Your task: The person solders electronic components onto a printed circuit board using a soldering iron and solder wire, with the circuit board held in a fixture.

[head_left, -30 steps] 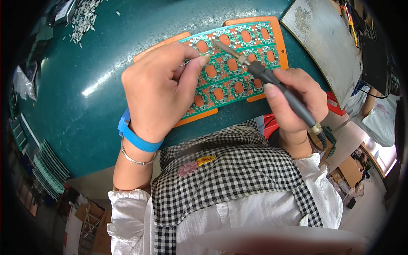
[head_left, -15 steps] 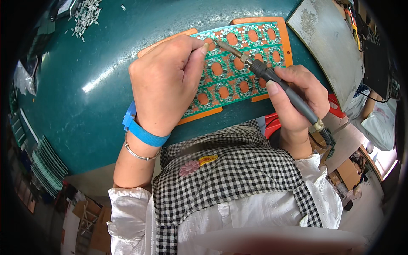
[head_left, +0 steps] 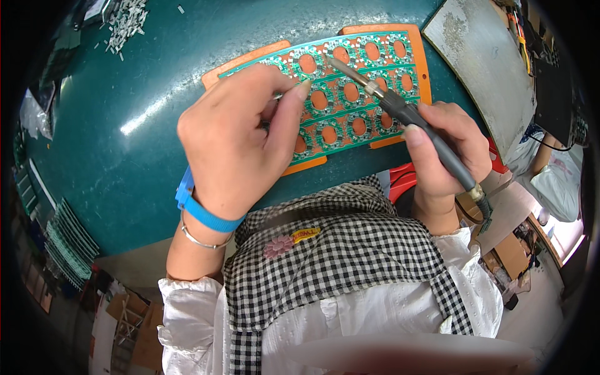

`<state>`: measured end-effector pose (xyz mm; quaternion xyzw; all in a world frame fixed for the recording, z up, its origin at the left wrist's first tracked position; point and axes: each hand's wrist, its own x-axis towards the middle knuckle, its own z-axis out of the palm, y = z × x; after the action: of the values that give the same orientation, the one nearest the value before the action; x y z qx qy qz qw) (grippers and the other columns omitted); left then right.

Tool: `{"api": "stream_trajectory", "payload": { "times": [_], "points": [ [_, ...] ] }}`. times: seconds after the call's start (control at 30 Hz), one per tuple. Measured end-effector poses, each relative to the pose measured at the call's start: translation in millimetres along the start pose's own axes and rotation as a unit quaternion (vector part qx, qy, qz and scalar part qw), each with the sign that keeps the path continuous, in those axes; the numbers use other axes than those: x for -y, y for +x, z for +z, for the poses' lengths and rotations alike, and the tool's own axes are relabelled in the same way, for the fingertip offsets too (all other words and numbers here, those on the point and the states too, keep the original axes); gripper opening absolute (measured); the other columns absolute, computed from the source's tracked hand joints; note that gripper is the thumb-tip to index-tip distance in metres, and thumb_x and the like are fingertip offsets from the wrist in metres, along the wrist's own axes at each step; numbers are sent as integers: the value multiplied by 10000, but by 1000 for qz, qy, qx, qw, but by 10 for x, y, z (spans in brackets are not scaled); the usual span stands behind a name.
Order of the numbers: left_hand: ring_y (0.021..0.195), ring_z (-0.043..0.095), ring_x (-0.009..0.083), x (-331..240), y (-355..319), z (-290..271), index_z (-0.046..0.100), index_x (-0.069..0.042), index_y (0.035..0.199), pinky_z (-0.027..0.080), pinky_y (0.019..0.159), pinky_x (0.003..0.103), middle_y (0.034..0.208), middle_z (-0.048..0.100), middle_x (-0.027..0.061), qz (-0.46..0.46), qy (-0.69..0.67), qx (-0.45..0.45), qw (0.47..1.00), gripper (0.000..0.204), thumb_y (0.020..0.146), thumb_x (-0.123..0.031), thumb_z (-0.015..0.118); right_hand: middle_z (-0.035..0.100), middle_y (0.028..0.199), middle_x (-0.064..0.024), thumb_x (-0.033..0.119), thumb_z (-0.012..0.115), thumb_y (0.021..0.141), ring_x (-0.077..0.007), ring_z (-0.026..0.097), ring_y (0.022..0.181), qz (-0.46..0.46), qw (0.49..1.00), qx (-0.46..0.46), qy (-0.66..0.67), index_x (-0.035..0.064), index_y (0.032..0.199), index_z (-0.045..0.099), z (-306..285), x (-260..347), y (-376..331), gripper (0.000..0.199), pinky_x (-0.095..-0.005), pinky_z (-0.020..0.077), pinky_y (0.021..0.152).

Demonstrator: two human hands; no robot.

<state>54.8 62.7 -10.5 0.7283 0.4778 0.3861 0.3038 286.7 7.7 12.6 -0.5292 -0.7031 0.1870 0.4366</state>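
1. Two hands work over one board [head_left: 350, 87], a green panel of ring-shaped circuits in an orange frame, lying flat on the dark green table [head_left: 125, 125] just ahead of the person's chest.
2. Right hand [head_left: 447, 150]: closed around the grey handle of the iron [head_left: 400, 109], held like a pen. The metal tip points up-left and ends over a ring in the board's upper rows.
3. Left hand [head_left: 240, 144]: resting on the board's left part, thumb and forefinger pinched together. What they pinch is too thin to identify; it may be solder wire.
4. Risk, burn: the left fingertips sit near the tip. A slip of either hand could bring them into contact.
5. Risk, bridging: the rings lie close together. A tip drifting sideways could touch a neighbouring ring.
6. Risk, shift: only the left hand appears to steady the board. Lifting it could let the board slide.
7. Hidden: the left hand covers the board's left rings. Whether the tip touches the board cannot be told.
8. Cut off: the iron's cord leaves the picture at lower right. Small metal parts [head_left: 125, 19] at the top left are too small to identify.
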Motion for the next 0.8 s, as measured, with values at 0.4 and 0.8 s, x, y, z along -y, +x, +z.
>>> {"api": "stream_trajectory", "payload": {
  "times": [0.4, 0.8],
  "points": [
    [502, 562, 161, 86, -43, -30, 675, -52, 826, 439, 485, 273, 602, 597, 48, 2, 13, -39, 999, 106, 779, 14, 743, 667, 710, -99, 12, 790, 713, -87, 553, 529, 0, 999, -12, 40, -44, 907, 664, 55, 22, -7, 238, -192, 375, 470],
    [516, 579, 179, 142, -42, -13, 667, -66, 812, 447, 485, 292, 616, 613, 48, 15, 11, -54, 998, 103, 777, -10, 747, 673, 712, -108, 10, 777, 740, -125, 615, 563, 10, 1000, 3, -2, -34, 900, 667, 86, -6, 37, 199, -214, 440, 494]
  ]
}}
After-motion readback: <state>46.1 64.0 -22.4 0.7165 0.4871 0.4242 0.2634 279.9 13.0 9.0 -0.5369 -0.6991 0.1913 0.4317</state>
